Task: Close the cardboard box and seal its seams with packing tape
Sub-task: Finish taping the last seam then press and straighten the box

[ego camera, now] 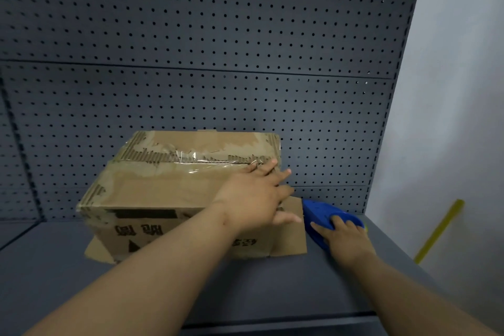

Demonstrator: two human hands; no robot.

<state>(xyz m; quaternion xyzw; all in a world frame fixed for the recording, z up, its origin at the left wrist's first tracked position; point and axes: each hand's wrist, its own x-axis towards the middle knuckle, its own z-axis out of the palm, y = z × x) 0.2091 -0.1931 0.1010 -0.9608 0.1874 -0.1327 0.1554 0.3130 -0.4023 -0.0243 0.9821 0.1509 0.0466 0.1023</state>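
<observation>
A worn brown cardboard box (163, 188) sits on the dark grey shelf (259, 286), its top flaps down and a strip of clear tape (207, 162) lying along the centre seam. My left hand (259, 196) lies flat with spread fingers on the box's top right corner, at the tape's right end. To the right of the box rests a blue tape dispenser (324, 215) on the shelf, and my right hand (343, 237) grips its near end. Loose bottom flaps stick out at the box's lower left and right corners.
A dark pegboard wall (218, 63) rises right behind the box. A pale wall (450, 117) with a yellow strip (439, 229) stands to the right, past the shelf's edge. The shelf's front edge runs just below my forearms.
</observation>
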